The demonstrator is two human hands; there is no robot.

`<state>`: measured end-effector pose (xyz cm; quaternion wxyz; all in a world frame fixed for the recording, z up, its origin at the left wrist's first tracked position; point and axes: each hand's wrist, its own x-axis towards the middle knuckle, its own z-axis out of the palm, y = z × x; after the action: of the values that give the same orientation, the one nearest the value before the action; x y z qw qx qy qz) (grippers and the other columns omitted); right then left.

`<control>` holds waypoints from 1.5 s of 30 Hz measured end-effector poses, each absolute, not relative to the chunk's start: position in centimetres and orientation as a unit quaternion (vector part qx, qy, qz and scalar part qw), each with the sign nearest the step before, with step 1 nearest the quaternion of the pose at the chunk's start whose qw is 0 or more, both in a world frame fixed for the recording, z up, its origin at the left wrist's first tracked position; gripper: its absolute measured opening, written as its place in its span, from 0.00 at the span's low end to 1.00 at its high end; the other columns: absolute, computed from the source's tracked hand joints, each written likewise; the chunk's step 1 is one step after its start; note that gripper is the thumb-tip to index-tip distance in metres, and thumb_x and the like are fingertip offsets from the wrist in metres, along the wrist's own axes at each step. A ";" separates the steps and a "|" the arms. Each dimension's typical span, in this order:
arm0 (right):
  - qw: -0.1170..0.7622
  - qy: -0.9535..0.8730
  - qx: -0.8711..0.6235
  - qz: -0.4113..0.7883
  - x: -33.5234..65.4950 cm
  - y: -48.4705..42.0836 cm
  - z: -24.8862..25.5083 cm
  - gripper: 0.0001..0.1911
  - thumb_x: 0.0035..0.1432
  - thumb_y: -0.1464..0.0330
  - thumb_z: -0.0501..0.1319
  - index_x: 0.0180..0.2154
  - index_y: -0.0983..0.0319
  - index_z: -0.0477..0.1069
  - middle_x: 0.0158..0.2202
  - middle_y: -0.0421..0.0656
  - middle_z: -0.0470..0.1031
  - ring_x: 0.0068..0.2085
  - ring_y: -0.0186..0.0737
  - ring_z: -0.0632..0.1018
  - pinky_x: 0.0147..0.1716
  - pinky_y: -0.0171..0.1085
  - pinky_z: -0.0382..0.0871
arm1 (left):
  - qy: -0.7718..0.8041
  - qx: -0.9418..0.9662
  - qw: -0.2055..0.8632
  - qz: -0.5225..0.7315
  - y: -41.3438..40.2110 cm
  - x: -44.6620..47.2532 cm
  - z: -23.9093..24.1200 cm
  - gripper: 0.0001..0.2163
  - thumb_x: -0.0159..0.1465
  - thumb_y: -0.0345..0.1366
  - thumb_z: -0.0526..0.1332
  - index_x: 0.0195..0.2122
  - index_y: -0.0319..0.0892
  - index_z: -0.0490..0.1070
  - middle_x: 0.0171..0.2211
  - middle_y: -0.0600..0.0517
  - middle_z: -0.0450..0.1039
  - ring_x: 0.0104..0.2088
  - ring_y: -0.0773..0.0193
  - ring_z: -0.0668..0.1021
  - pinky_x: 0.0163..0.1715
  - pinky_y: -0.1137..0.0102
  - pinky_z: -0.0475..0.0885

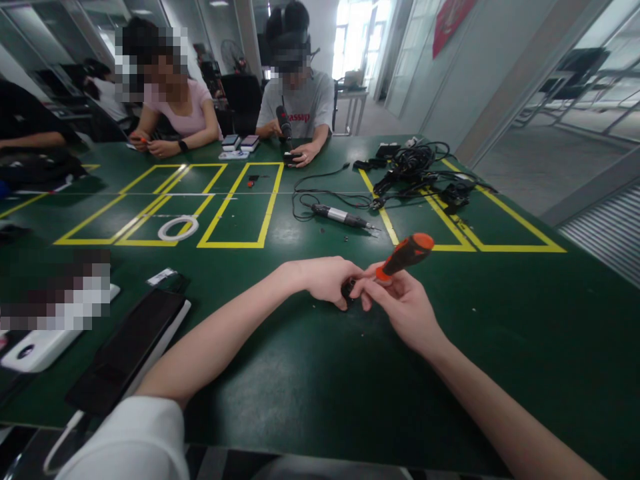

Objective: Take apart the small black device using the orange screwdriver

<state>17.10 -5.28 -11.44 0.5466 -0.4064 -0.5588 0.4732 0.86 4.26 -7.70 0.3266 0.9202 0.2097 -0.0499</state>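
Both of my hands meet over the green table (280, 373). My left hand (330, 277) is closed around a small dark round part (349, 288), most of which the fingers cover, so I cannot make out its kind. Close beside it, my right hand (400, 300) pinches a screwdriver (407, 255) near its shaft. The screwdriver's orange and black handle tilts up to the right, above the hand. Its shaft runs down toward the dark part; the tip is hidden behind my fingers.
A corded electric screwdriver (337, 215) lies ahead, with tangled black cables (415, 167) to its right. A white tape roll (179, 228) sits left, on yellow-marked outlines. A black phone-like device (133, 347) lies by my left forearm. Across the table, a person in grey (300, 100) works with a power driver.
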 end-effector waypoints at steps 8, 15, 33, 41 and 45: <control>0.529 -0.592 -0.413 0.447 17.3 -5.3 -11.0 0.15 0.59 0.56 0.71 0.30 0.60 0.77 0.28 0.41 0.77 0.24 0.35 0.75 0.27 0.37 0.75 | 0.195 0.919 0.341 -0.034 4.4 0.9 -8.3 0.11 0.55 0.24 0.71 0.38 0.41 0.79 0.36 0.57 0.80 0.35 0.67 0.78 0.37 0.75 0.69; 0.546 -0.565 -0.407 0.465 17.1 -5.6 -11.3 0.19 0.57 0.52 0.72 0.37 0.60 0.74 0.30 0.43 0.80 0.25 0.36 0.77 0.29 0.38 0.77 | 0.211 0.917 0.335 -0.049 4.2 0.8 -7.8 0.11 0.55 0.24 0.72 0.39 0.40 0.77 0.35 0.56 0.79 0.33 0.67 0.78 0.34 0.75 0.68; 0.534 -0.583 -0.407 0.458 17.5 -5.4 -11.3 0.18 0.61 0.52 0.69 0.33 0.59 0.72 0.29 0.42 0.80 0.24 0.35 0.75 0.29 0.38 0.74 | 0.173 0.858 0.482 -0.034 6.0 0.6 -9.6 0.15 0.53 0.25 0.72 0.42 0.39 0.76 0.38 0.56 0.80 0.30 0.70 0.76 0.35 0.73 0.71; 0.539 -0.571 -0.398 0.474 17.5 -5.4 -11.5 0.19 0.60 0.51 0.70 0.38 0.59 0.74 0.31 0.42 0.81 0.25 0.37 0.77 0.29 0.39 0.76 | 0.159 0.761 0.628 -0.033 6.5 0.6 -11.2 0.12 0.51 0.26 0.71 0.35 0.40 0.72 0.39 0.54 0.80 0.25 0.71 0.78 0.26 0.73 0.76; 0.530 -0.582 -0.405 0.465 17.5 -5.5 -11.5 0.19 0.59 0.51 0.71 0.34 0.59 0.73 0.30 0.43 0.81 0.25 0.36 0.76 0.29 0.38 0.76 | 0.162 0.708 0.686 -0.043 6.6 0.7 -11.9 0.16 0.47 0.26 0.74 0.33 0.39 0.70 0.37 0.54 0.80 0.29 0.68 0.81 0.29 0.70 0.81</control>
<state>17.45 -5.53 -11.46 0.5303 -0.4048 -0.5819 0.4651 0.75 6.62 -11.86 0.6861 0.7078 0.1625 -0.0430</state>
